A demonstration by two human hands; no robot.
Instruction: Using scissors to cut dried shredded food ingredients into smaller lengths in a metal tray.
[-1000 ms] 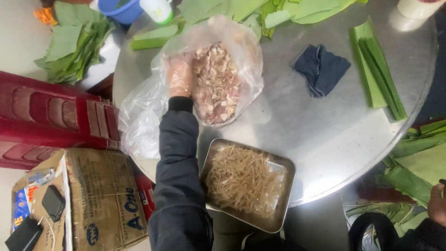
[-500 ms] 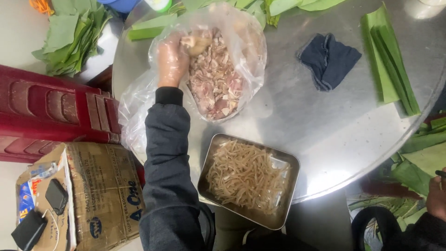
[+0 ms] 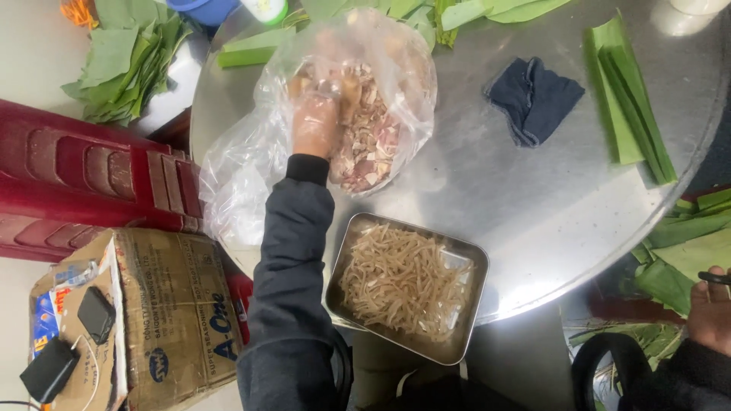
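left hand (image 3: 316, 122) moved deeper into meat bag (image 3: 365, 114)

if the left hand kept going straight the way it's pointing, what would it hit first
The left hand, in a clear glove, points up the picture, away from the person. First it would meet the chopped meat in the plastic bag, which it already seems to touch. Beyond lie green leaves; depth is unclear.

Dark grey long sleeve (image 3: 293, 274) — black ribbed cuff, thin clear plastic glove (image 3: 316, 122).
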